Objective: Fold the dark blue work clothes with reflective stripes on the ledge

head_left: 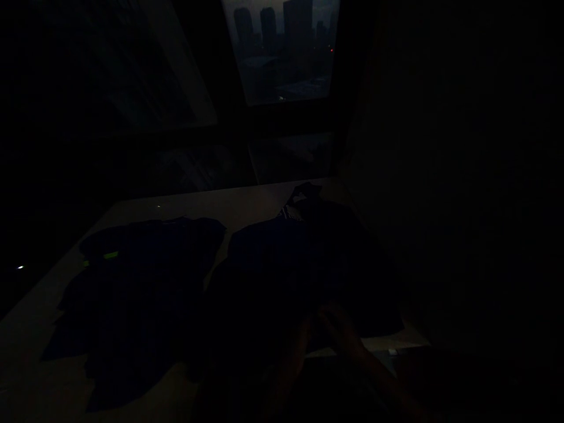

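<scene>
The view is very dark. My left hand [304, 335] and my right hand [341, 332] are close together at the near edge of a heap of dark cloth [273, 241], which looks like clothing. Both reach in from the bottom. Faintly, the right hand's fingers bend toward the cloth; the left hand's fingers are lost in shadow. Whether either hand grips the fabric cannot be made out. A black-and-white patterned patch [289, 212] and a strap-like loop [306, 189] show at the heap's far end.
Left of the heap lies a second spread of dark blue cloth [150, 247] with a yellow-green strip [111, 255]. Both rest on a pale surface [247, 200]. Beyond is a window [286, 70] with tall buildings outside; a dark wall [440, 176] stands on the right.
</scene>
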A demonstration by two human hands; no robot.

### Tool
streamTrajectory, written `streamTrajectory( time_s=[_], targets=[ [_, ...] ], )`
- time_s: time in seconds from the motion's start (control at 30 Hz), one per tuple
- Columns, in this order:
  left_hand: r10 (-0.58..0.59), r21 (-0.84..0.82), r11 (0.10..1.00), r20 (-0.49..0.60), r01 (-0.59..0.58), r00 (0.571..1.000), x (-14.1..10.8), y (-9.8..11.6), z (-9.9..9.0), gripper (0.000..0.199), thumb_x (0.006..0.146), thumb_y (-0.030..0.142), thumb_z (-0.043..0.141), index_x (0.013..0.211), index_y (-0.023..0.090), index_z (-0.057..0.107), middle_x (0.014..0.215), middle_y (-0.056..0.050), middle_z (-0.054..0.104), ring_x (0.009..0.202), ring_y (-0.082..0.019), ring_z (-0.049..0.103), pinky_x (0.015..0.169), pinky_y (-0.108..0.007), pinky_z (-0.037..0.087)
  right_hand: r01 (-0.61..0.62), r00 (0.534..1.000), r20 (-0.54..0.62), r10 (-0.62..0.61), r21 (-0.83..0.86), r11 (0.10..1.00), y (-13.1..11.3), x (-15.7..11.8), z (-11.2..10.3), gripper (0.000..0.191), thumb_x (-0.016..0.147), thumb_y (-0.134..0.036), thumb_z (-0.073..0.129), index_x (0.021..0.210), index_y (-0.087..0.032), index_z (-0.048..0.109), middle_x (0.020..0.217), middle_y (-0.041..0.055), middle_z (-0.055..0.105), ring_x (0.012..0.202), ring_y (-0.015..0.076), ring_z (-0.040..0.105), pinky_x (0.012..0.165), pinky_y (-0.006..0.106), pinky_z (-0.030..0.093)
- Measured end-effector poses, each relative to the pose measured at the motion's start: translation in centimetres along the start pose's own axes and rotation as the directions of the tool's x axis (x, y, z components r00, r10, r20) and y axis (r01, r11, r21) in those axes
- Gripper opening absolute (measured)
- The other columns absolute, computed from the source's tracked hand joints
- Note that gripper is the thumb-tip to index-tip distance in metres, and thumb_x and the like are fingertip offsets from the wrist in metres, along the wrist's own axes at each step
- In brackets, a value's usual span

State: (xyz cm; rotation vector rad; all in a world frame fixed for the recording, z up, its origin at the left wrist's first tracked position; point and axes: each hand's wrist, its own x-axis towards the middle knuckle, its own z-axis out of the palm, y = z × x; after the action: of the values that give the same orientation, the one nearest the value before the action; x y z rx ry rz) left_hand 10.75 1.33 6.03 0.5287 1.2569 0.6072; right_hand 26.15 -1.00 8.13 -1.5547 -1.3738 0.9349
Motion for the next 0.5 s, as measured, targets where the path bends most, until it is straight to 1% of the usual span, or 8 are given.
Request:
streamTrajectory(
  time_s=[0.1, 0.17, 0.23, 0.37, 0.43, 0.5],
  targets=[
    [0.035, -0.02, 0.999, 0.014, -0.034, 0.999, 0.1, -0.1, 0.0, 0.052, 0.063, 0.062, 0.075, 0.087, 0.016, 0.072, 0.092, -0.01, 0.073, 0.094, -0.026, 0.066, 0.092, -0.042, 0.049, -0.004, 0.999, 0.038, 0.004, 0.011, 1.0, 0.2, -0.1, 0.1, 0.034, 0.095, -0.051, 0.049, 0.095, -0.023, 0.069, 0.096, 0.0068, 0.068, 0.093, 0.0207, 0.064, 0.083, 0.034, 0.052],
    [0.038, -0.045, 0.998, 0.019, -0.037, 0.999, 0.2, 0.1, 0.0, 0.053, 0.061, 0.062, 0.076, 0.086, 0.015, 0.072, 0.09, -0.009, 0.073, 0.093, -0.026, 0.067, 0.092, -0.043, 0.05, -0.003, 0.999, 0.053, 0.001, 0.034, 0.999, 0.3, -0.3, 0.1, 0.035, 0.093, -0.052, 0.05, 0.096, -0.024, 0.07, 0.099, 0.007, 0.067, 0.095, 0.0211, 0.064, 0.084, 0.034, 0.052],
    [0.016, -0.065, 0.998, 0.011, -0.015, 1.0, 0.2, 0.3, 0.2, 0.055, 0.058, 0.062, 0.078, 0.084, 0.014, 0.072, 0.09, -0.01, 0.073, 0.093, -0.027, 0.067, 0.092, -0.044, 0.05, -0.024, 1.0, 0.014, 0.023, 0.067, 0.997, 0.2, -0.5, 0.1, 0.038, 0.091, -0.057, 0.051, 0.094, -0.024, 0.071, 0.099, 0.0076, 0.068, 0.096, 0.0222, 0.064, 0.085, 0.036, 0.053],
    [0.006, -0.074, 0.997, 0.031, -0.004, 0.999, -0.5, 1.1, 0.6, 0.061, 0.054, 0.064, 0.079, 0.088, 0.014, 0.072, 0.092, -0.012, 0.075, 0.092, -0.028, 0.069, 0.093, -0.044, 0.051, -0.161, 0.981, -0.093, 0.168, 0.08, 0.984, 0.0, -0.7, 0.4, 0.047, 0.086, -0.066, 0.053, 0.088, -0.024, 0.073, 0.1, 0.0091, 0.071, 0.108, 0.0281, 0.062, 0.096, 0.043, 0.05],
    [0.006, -0.022, 1.0, 0.015, -0.006, 1.0, -0.7, 1.7, 0.8, 0.058, 0.059, 0.065, 0.077, 0.087, 0.015, 0.072, 0.089, -0.01, 0.075, 0.091, -0.027, 0.069, 0.092, -0.043, 0.051, -0.17, 0.98, -0.089, 0.176, 0.07, 0.983, 0.0, -0.8, 0.5, 0.047, 0.085, -0.067, 0.054, 0.089, -0.024, 0.073, 0.101, 0.0091, 0.072, 0.109, 0.0284, 0.062, 0.095, 0.043, 0.05],
    [-0.01, 0.054, 0.999, -0.014, 0.01, 1.0, -0.6, 2.4, 1.0, 0.047, 0.067, 0.062, 0.074, 0.082, 0.017, 0.072, 0.083, -0.008, 0.075, 0.091, -0.027, 0.069, 0.09, -0.043, 0.052, -0.108, 0.993, -0.047, 0.11, 0.06, 0.992, -0.1, -0.7, 0.3, 0.045, 0.087, -0.063, 0.053, 0.09, -0.024, 0.074, 0.099, 0.0087, 0.071, 0.1, 0.0255, 0.065, 0.088, 0.039, 0.053]
  ],
)
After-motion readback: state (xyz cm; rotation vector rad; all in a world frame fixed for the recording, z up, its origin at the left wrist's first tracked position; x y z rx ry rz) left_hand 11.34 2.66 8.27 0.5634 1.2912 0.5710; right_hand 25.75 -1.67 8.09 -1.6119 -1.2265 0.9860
